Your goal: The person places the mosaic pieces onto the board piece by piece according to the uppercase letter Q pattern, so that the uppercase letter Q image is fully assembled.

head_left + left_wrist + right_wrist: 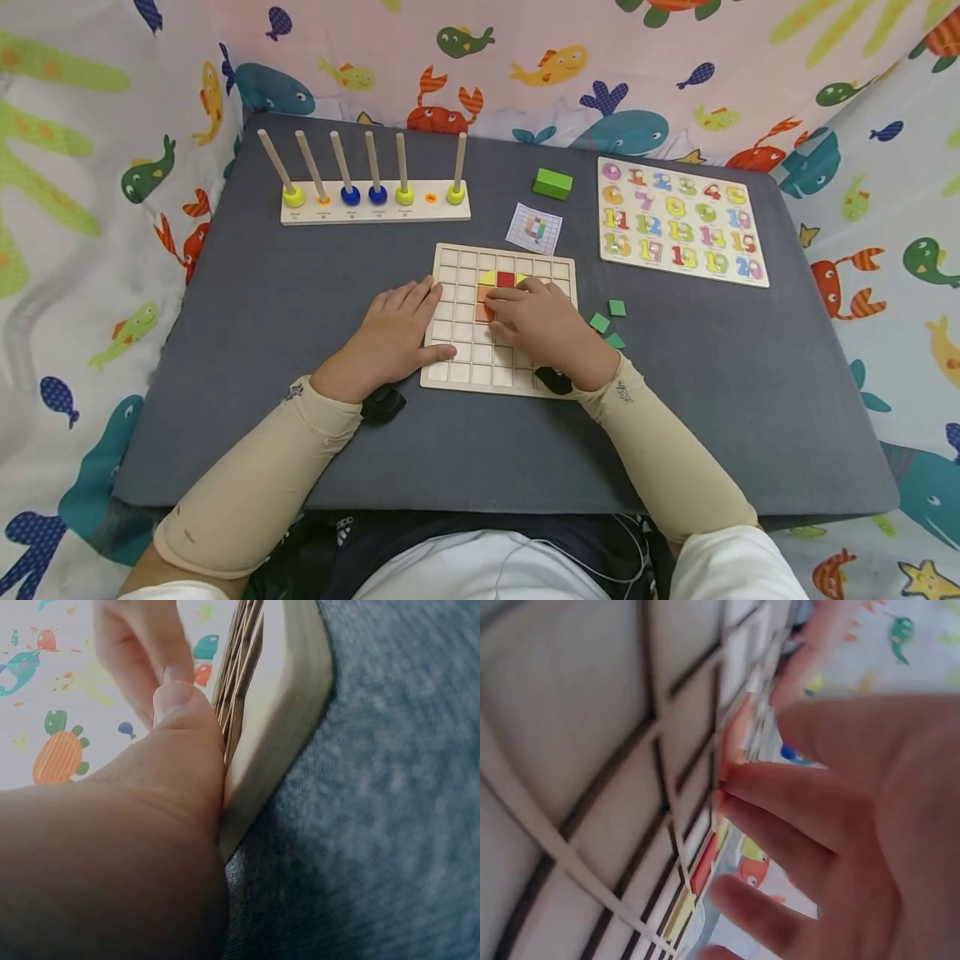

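A wooden grid board (453,371) lies on the grey table, with a yellow tile (487,277), a red tile (506,280) and orange tiles (483,313) in its cells. My left hand (390,333) rests along the board's left side, fingers extended, thumb over its edge; the left wrist view shows the thumb (180,712) against the rim. Over the middle of the board, my right hand (551,329) touches the lower orange tile with its fingertips. In the right wrist view those fingers (787,802) reach an orange tile (737,731); whether they pinch it is hard to see.
Right of the board lie loose green tiles (599,322). Beyond it are a pattern card (534,228) and a green block (552,183). A peg stand (375,212) with coloured rings stands back left; a number board (682,225) lies back right. Printed curtains surround the table.
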{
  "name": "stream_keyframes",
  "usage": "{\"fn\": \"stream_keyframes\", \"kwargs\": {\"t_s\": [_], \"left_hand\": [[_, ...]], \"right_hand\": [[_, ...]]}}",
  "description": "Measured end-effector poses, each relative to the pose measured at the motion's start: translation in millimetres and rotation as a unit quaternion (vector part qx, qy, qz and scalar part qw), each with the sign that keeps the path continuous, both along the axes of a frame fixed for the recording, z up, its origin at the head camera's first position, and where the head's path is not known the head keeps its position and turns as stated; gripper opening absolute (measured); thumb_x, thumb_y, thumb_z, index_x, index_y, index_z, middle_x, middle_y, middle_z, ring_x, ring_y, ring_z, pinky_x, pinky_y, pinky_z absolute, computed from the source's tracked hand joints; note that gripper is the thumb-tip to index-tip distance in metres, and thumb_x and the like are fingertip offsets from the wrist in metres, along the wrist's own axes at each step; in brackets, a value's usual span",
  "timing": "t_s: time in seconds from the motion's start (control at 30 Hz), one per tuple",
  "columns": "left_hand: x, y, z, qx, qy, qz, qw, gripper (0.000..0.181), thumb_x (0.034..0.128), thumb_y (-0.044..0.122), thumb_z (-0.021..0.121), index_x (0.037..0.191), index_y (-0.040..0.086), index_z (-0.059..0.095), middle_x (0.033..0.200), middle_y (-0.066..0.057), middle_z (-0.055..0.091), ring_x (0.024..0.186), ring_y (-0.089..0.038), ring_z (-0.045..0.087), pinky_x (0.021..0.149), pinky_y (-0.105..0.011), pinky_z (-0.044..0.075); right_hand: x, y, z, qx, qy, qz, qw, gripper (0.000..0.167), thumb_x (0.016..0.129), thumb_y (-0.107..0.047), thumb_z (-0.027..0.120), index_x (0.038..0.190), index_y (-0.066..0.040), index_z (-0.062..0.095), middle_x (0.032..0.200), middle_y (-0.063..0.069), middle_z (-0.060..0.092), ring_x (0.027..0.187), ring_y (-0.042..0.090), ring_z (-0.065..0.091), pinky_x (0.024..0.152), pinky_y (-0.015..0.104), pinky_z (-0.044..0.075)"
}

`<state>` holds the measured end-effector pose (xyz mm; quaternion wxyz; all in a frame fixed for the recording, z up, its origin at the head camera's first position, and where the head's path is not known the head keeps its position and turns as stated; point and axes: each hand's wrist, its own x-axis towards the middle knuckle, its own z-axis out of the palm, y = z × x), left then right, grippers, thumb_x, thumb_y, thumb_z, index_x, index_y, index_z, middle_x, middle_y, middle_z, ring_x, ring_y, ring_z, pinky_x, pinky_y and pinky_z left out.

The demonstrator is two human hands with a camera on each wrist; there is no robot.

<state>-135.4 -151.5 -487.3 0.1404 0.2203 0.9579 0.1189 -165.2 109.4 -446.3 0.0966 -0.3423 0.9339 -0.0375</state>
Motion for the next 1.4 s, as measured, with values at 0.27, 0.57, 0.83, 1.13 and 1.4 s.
{"fn": "stream_keyframes", "kwargs": {"t_s": [0.27,0.57,0.83,1.13,1.4], "left_hand": [[4.3,-6.0,-8.7,0.011,0.0,-0.005,0.9999,0.104,0.1028,0.069,0.055,0.171,0.003,0.014,0.177,-0.017,0.01,0.16,-0.04,0.016,0.126,-0.06,0.016],[27.5,-24.3,-18.1,0.026,-0.006,0.019,0.9995,0.105,0.1018,0.066,0.062,0.171,0.002,0.015,0.176,-0.02,0.013,0.159,-0.044,0.017,0.124,-0.064,0.017],[30.7,-29.0,-14.8,0.031,-0.012,0.027,0.9991,0.101,0.1044,0.062,0.059,0.171,0.002,0.012,0.177,-0.021,0.011,0.159,-0.044,0.015,0.124,-0.064,0.015],[19.5,-16.1,-9.4,0.035,0.002,0.015,0.9993,0.079,0.1148,0.05,0.042,0.171,0.002,0.014,0.177,-0.018,0.01,0.16,-0.044,0.014,0.124,-0.065,0.013],[1.3,0.0,-3.1,0.016,0.01,-0.005,0.9998,0.077,0.115,0.048,0.042,0.171,0.002,0.014,0.178,-0.017,0.009,0.16,-0.043,0.013,0.124,-0.064,0.013]], "right_hand": [[2.8,52.9,-11.2,-0.16,-0.078,-0.07,0.9816,0.046,0.11,-0.029,0.062,0.151,-0.01,0.063,0.158,0.014,0.053,0.147,0.04,0.041,0.119,0.061,0.031],[13.3,107.5,-23.6,-0.509,-0.095,-0.279,0.8089,0.026,0.11,-0.014,0.061,0.125,0.003,0.074,0.126,0.022,0.069,0.115,0.034,0.062,0.093,0.037,0.051],[15.6,95.6,-16.6,-0.544,-0.028,-0.278,0.7914,0.02,0.107,-0.003,0.061,0.115,0.004,0.078,0.113,0.02,0.073,0.099,0.03,0.065,0.079,0.026,0.049],[16.9,111.2,-14.8,-0.506,0.038,-0.304,0.8064,0.023,0.106,-0.005,0.061,0.11,-0.004,0.084,0.109,0.01,0.076,0.087,0.014,0.063,0.073,0.026,0.049],[17.4,147.6,-11.7,-0.297,-0.022,-0.43,0.8521,0.036,0.105,-0.021,0.055,0.133,-0.013,0.076,0.125,0.012,0.068,0.101,0.031,0.061,0.08,0.047,0.048]]}}
